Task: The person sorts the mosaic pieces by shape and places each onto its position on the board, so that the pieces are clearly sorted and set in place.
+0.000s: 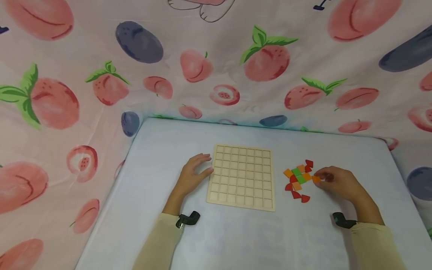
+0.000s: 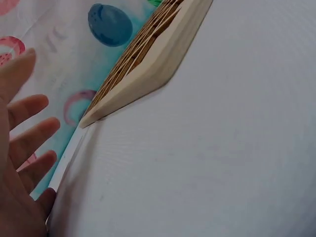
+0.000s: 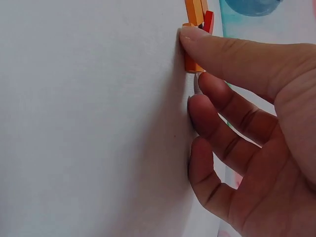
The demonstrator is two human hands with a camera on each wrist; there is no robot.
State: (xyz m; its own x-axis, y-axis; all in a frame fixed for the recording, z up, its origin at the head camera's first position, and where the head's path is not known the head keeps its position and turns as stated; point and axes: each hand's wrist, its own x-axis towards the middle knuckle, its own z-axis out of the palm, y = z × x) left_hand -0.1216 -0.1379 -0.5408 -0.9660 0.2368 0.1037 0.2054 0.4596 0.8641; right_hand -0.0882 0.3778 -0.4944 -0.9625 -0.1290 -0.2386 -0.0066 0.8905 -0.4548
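A pale wooden board (image 1: 240, 176) with a grid of square recesses lies flat on the table. Beside its left edge, my left hand (image 1: 190, 176) has its fingers extended and apart, the thumb tip at the rim; whether it touches is unclear. On the right, my right hand (image 1: 341, 182) pinches an orange square tile (image 1: 316, 179) between thumb and fingers at the edge of a loose group of tiles. In the right wrist view the thumb lies against that orange tile (image 3: 190, 63). Two green squares (image 1: 298, 175), several orange squares and several red quarter-round pieces (image 1: 305, 198) make up the group.
The white-covered table (image 1: 236, 240) meets a fruit-patterned cloth (image 1: 162, 131) at the back and left. A dark wrist camera is strapped to each forearm. In the left wrist view the board's corner (image 2: 158, 79) stands close by the left hand.
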